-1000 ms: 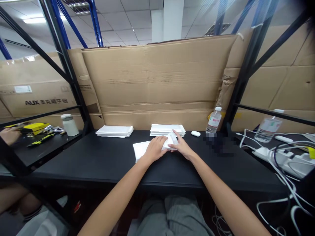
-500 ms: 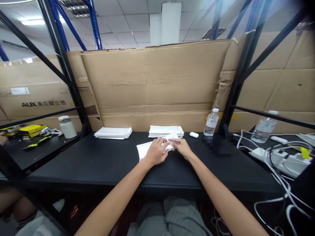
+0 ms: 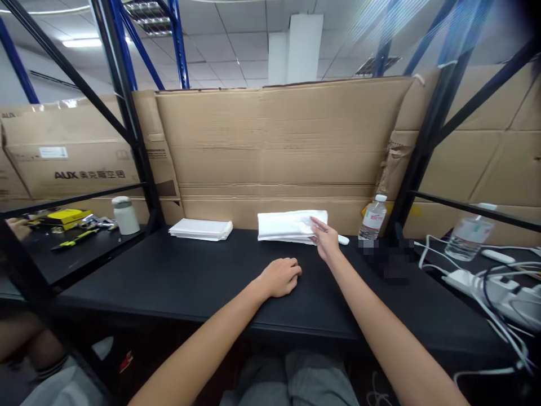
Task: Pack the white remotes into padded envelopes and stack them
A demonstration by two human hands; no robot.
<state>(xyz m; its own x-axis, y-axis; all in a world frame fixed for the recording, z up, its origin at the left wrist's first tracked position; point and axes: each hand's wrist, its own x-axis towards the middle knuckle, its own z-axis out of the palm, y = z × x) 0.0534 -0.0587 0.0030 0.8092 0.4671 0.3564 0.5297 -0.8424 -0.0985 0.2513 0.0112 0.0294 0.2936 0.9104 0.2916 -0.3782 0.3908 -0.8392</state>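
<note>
Folded white sheets [image 3: 291, 225] touching right-hand fingers [image 3: 318, 225], water bottle [image 3: 372, 221] nearby

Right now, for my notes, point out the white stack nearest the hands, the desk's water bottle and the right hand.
White stack [image 3: 291, 226]: head view, top face.
Water bottle [image 3: 372, 221]: head view, label.
Right hand [image 3: 324, 239]: head view, middle of hand.

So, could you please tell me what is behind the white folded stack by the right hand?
Upright brown cardboard stands behind the white folded stack; the stack hides the part of the cardboard directly behind it.
</note>
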